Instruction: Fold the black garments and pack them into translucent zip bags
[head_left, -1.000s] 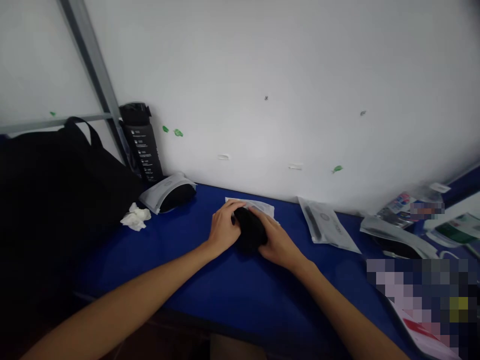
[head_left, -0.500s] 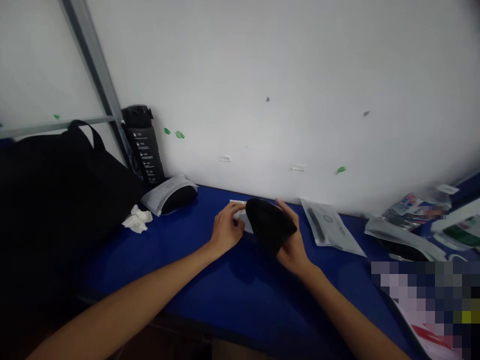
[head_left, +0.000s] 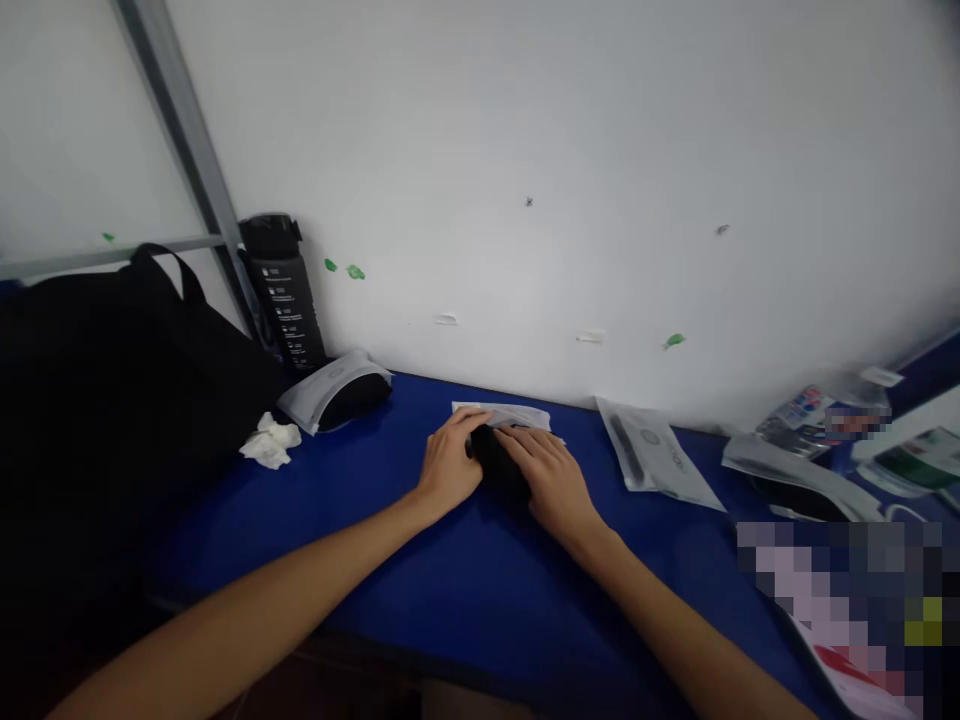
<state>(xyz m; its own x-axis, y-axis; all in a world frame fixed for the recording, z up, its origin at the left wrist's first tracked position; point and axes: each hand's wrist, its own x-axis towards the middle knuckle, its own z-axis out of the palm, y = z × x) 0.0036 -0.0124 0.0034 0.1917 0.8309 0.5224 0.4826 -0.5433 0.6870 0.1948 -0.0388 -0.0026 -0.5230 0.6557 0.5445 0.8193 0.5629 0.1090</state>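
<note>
On the blue table, a frosted plastic pouch (head_left: 525, 412) lies with its far part showing beyond my hands. A soft black item (head_left: 504, 470), its exact kind unclear, is at the pouch's near side, mostly covered by my fingers. My left hand (head_left: 453, 455) is closed at the pouch's left edge, thumb below and fingers on top. My right hand (head_left: 553, 478) bears down on the black item from the right, fingers lying together over it and the thumb hidden. How deep the black item sits in the pouch is hidden.
To the left are a black bag (head_left: 135, 370), a black bottle (head_left: 283, 295), crumpled tissue (head_left: 271, 441) and a pouch with a black item (head_left: 330, 392). On the right lie a flat pouch (head_left: 652, 452), another filled pouch (head_left: 802, 480) and a clear plastic bottle (head_left: 810, 415). A white wall (head_left: 480, 180) rises behind.
My right hand has lowered the black item from upright to flat against the pouch and turned palm-down over it. My left hand stays at the pouch's edge.
</note>
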